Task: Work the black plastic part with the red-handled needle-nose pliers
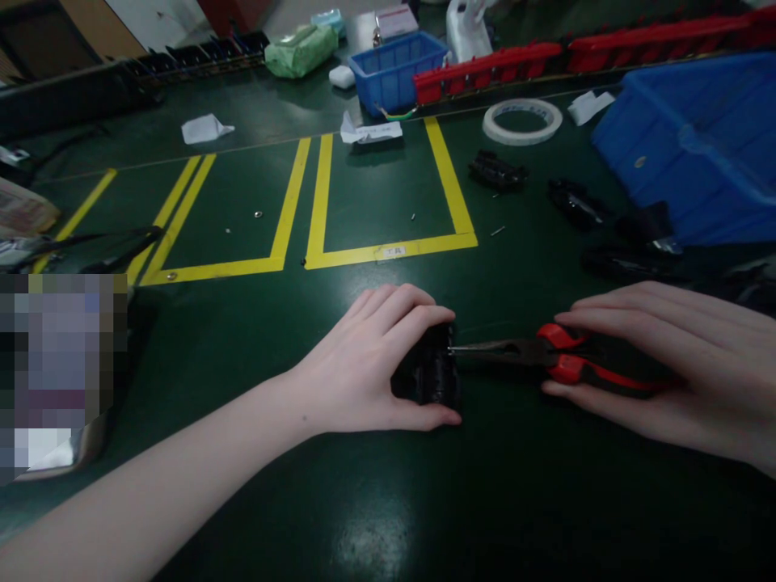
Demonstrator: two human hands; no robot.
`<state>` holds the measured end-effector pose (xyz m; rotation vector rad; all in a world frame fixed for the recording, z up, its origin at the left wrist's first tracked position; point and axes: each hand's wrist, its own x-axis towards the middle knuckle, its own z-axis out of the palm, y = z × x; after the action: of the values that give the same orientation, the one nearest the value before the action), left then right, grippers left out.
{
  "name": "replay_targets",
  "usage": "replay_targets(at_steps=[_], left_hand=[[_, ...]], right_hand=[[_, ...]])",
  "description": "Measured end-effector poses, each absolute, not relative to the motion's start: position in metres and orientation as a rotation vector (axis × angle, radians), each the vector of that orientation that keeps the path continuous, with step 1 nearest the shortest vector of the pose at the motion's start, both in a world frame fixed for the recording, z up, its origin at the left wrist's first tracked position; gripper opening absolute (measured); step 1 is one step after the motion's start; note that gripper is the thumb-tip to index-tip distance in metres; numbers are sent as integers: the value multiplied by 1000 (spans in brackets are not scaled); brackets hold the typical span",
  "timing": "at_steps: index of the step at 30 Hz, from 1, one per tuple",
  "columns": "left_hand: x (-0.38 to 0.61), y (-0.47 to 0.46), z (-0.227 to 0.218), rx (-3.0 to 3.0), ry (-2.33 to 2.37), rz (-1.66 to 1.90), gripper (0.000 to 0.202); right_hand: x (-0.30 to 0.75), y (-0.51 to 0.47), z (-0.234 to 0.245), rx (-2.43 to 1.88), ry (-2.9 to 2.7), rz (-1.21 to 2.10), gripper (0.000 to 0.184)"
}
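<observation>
My left hand (388,364) grips a small black plastic part (440,372) on the dark green tabletop, thumb on the near side and fingers over the far side. Red-handled needle-nose pliers (567,356) lie in my right hand (679,364), whose fingers and thumb close around the handles. The jaws point left, and their tips touch the right edge of the black part, where a small bit of bright metal shows. Whether the tips clamp that metal I cannot tell. The palm side of the right hand is hidden.
More black parts (497,170) lie at the right beside a large blue bin (703,145). Behind are a tape roll (522,121), a small blue basket (397,69) and red bins (491,69). Yellow tape (394,249) marks the table; small metal pieces are scattered there.
</observation>
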<state>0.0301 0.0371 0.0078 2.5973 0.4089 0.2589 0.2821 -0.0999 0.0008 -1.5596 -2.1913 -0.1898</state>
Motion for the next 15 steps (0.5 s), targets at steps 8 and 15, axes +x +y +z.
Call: replay_targets(at_steps=[8, 15], left_hand=[[31, 37, 8, 2602, 390, 262, 70], [32, 37, 7, 2650, 328, 253, 69]], right_hand=[[288, -97, -2, -1478, -2281, -211, 38], [286, -93, -5, -1455, -2300, -183, 34]])
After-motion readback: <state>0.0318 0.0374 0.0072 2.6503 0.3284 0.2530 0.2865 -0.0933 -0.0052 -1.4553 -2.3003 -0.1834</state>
